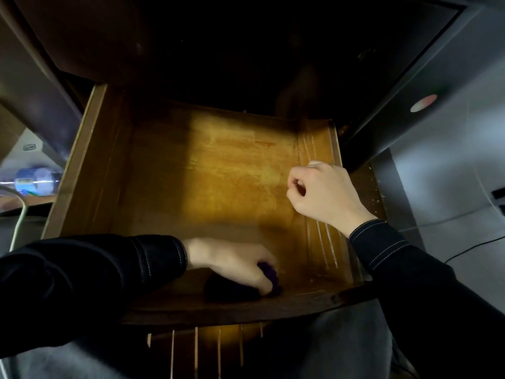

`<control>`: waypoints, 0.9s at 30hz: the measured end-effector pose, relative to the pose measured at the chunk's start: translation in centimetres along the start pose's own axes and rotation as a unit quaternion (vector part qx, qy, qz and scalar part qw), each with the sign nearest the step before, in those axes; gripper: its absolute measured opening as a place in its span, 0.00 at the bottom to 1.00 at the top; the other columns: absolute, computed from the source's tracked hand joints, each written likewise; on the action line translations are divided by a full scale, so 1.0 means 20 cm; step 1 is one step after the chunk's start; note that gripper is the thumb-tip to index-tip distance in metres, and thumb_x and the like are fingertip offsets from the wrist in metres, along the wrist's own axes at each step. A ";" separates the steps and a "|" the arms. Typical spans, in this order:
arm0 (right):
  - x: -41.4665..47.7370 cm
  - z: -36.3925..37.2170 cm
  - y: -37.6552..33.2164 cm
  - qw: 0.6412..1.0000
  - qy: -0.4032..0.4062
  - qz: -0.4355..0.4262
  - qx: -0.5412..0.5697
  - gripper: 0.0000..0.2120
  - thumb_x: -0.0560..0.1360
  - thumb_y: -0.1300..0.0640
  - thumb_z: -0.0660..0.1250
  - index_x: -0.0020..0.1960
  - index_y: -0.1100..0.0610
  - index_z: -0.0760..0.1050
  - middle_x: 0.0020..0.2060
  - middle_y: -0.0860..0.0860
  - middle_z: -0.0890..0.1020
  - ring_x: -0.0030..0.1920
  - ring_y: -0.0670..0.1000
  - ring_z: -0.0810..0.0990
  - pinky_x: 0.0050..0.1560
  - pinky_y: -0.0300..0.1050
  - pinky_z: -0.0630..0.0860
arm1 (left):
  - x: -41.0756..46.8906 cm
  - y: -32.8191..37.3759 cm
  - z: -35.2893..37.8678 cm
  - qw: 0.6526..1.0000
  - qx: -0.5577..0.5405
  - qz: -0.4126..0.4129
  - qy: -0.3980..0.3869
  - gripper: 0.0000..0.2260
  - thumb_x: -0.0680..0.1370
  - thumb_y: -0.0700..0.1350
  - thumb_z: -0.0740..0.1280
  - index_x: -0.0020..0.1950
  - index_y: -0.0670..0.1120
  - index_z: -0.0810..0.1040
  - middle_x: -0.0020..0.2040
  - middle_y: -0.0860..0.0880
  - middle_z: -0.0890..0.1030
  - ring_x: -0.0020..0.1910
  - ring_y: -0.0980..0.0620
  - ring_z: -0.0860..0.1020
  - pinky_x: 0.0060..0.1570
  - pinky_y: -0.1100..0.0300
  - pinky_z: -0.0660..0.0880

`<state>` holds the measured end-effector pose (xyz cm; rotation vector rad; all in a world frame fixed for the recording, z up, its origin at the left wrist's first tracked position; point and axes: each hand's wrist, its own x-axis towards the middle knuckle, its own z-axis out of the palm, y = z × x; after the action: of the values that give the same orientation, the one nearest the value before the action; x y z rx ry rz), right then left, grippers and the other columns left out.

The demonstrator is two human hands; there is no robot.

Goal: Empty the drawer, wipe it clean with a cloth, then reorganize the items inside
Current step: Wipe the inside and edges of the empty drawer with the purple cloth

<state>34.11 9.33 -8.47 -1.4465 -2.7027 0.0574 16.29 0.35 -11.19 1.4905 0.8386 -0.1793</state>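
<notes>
While the drawer [84, 165] sits empty, wiping proceeds.
Left hand [232, 261] grips the cloth [226, 291] lower centre; right hand [322, 192] curled, holding nothing; refilling remains.

Blurred blue-and-white cylindrical container [35, 180] at far left, type unclear. Thick white cable [18, 218] curves down just beside it. Small oval white-and-red spot [423, 103] on the dark slanted panel [396, 64], upper right. Thin black cable [470, 248] crosses the pale grey surface [451, 173] at right.
</notes>
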 end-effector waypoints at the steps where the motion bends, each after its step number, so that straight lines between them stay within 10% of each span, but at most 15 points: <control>1: 0.00 0.00 0.00 1.000 0.001 0.000 0.001 0.06 0.74 0.55 0.65 0.38 0.49 0.78 0.28 0.42 0.74 0.37 0.46 0.75 0.35 0.39 0.65 | 0.00 0.00 -0.01 1.000 0.006 -0.007 -0.009 0.09 0.77 0.41 0.69 0.57 0.41 0.79 0.46 0.48 0.78 0.42 0.52 0.76 0.39 0.60 0.71; 27: 0.00 0.01 0.01 1.000 0.010 -0.004 0.001 0.06 0.74 0.54 0.65 0.39 0.49 0.78 0.30 0.43 0.76 0.37 0.46 0.74 0.33 0.38 0.61 | -0.01 0.01 -0.06 0.985 -0.138 0.094 -0.047 0.13 0.74 0.37 0.71 0.55 0.49 0.83 0.51 0.50 0.84 0.49 0.55 0.82 0.46 0.62 0.79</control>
<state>34.22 9.43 -8.61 -1.4271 -2.6919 0.0445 15.80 1.46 -10.76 1.2802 0.6158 0.0076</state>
